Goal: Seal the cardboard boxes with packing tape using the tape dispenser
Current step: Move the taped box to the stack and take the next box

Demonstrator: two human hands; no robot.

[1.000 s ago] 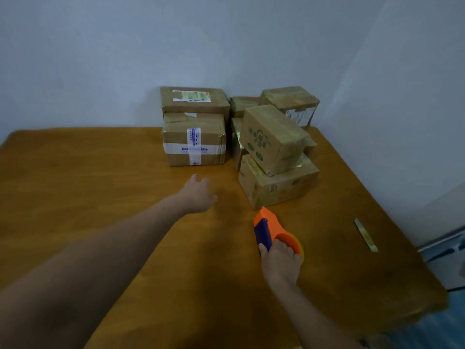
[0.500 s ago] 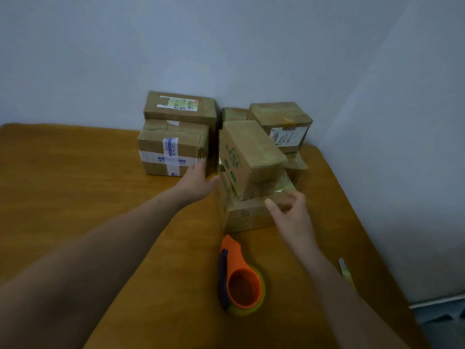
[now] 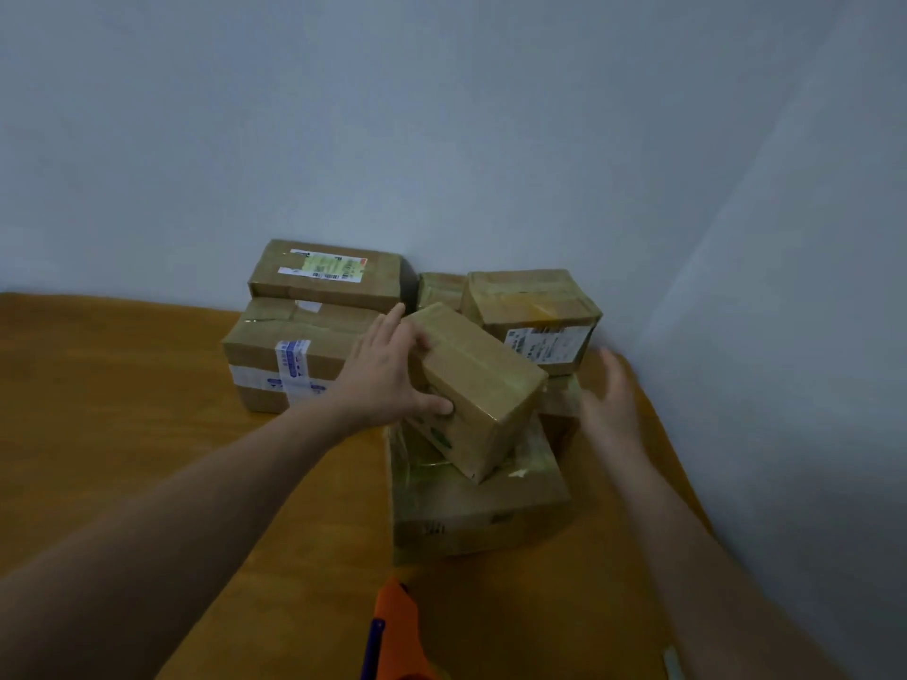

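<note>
Atop lower box (image 3: 481, 512), tilted box (image 3: 483, 385) rests.

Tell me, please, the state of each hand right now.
Left hand: grips the tilted top box at its left end.
Right hand: open, holding nothing, beside that box.
</note>
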